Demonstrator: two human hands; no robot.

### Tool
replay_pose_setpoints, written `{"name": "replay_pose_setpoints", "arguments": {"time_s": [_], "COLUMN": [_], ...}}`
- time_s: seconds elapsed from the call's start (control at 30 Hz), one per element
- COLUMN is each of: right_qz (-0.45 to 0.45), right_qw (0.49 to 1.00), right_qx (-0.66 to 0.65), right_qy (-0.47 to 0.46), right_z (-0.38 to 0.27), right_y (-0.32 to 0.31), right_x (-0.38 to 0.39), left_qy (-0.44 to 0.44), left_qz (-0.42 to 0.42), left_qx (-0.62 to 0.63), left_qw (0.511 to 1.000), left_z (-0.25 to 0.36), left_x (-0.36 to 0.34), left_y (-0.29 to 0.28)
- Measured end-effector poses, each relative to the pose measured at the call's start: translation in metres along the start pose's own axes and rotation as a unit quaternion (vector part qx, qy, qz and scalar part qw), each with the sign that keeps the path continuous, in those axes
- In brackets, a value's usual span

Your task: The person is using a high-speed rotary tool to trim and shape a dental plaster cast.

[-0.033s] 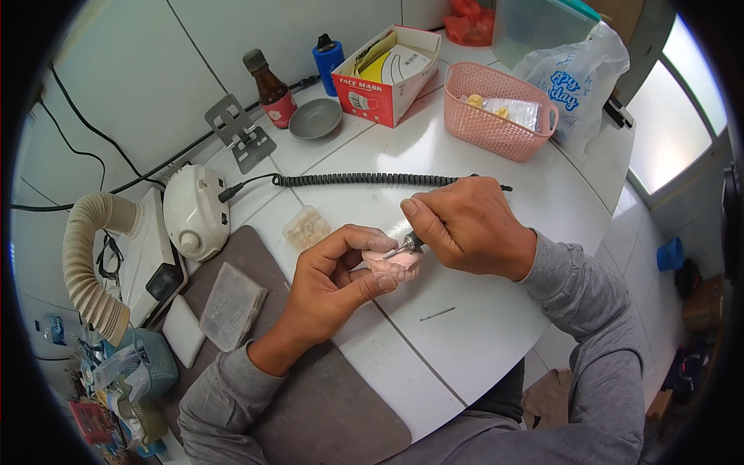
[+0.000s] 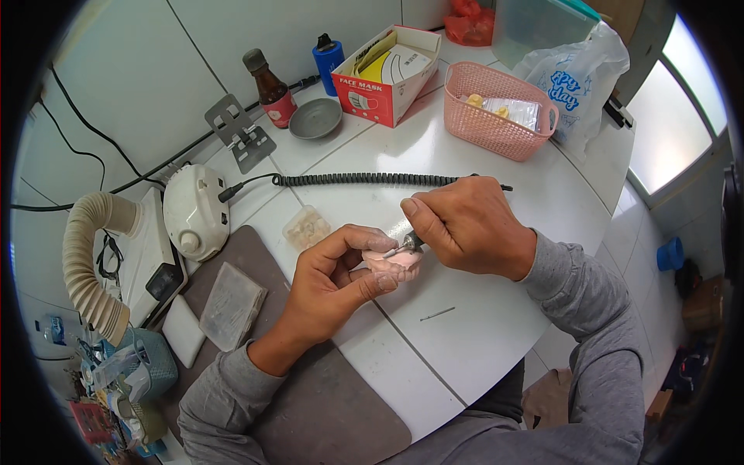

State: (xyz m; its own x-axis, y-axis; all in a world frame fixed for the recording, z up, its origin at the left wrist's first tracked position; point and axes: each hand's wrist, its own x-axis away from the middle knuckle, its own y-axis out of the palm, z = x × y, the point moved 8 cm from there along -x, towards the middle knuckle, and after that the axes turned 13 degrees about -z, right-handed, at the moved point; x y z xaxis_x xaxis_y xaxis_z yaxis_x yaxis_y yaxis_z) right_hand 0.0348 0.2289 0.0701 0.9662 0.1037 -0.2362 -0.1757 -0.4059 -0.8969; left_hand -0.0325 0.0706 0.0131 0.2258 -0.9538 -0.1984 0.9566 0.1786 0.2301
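My left hand (image 2: 333,279) grips a pink dental model (image 2: 391,266) by its sides over the white tiled worktop. My right hand (image 2: 463,231) is closed around a metal rotary handpiece (image 2: 412,240), whose tip rests on the top of the model. A black coiled cord (image 2: 356,180) runs behind my hands to a white control box (image 2: 195,213). A pale translucent cast (image 2: 305,228) lies just left of the model, and a thin metal bur (image 2: 437,314) lies below my right hand.
A dark mat (image 2: 325,395), clear flat case (image 2: 232,306), ribbed suction hose (image 2: 85,263) and cluttered basket (image 2: 151,368) occupy the left. Behind stand a bottle (image 2: 267,89), grey dish (image 2: 315,116), mask box (image 2: 384,93), pink basket (image 2: 496,132) and plastic bag (image 2: 577,108).
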Motion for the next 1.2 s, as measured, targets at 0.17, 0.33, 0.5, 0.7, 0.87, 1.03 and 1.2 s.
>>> {"name": "replay_pose_setpoints", "arguments": {"time_s": [0.17,0.33,0.5,0.7,0.87,1.03,1.2], "right_qz": [0.001,0.000,-0.001,-0.007,-0.006,-0.005,-0.006], "right_qw": [1.000,1.000,1.000,1.000,1.000,1.000,1.000], "right_qx": [0.000,0.003,0.003,-0.003,0.001,-0.002,-0.003], "right_qy": [0.001,0.001,-0.001,0.005,0.005,0.003,0.002], "right_z": [-0.0006,-0.0001,-0.0002,-0.0001,-0.0004,-0.0003,-0.0007], "right_y": [-0.0007,0.0003,0.0002,0.0008,0.0006,0.0005,0.0005], "right_x": [0.0001,0.0000,0.0002,0.0001,0.0001,0.0003,0.0002], "left_qy": [-0.001,-0.008,-0.010,0.001,0.008,-0.002,0.001], "left_qz": [-0.004,-0.001,-0.007,-0.009,-0.008,-0.009,-0.006], "left_qx": [-0.008,-0.020,-0.018,-0.012,-0.006,-0.013,-0.012], "left_qw": [1.000,1.000,1.000,1.000,1.000,1.000,1.000], "left_z": [0.0025,0.0019,0.0013,0.0003,-0.0004,-0.0004,0.0000], "left_x": [-0.0007,0.0001,-0.0005,-0.0002,-0.0002,-0.0008,-0.0007], "left_y": [0.0008,0.0000,-0.0004,0.0002,-0.0003,-0.0002,0.0001]}}
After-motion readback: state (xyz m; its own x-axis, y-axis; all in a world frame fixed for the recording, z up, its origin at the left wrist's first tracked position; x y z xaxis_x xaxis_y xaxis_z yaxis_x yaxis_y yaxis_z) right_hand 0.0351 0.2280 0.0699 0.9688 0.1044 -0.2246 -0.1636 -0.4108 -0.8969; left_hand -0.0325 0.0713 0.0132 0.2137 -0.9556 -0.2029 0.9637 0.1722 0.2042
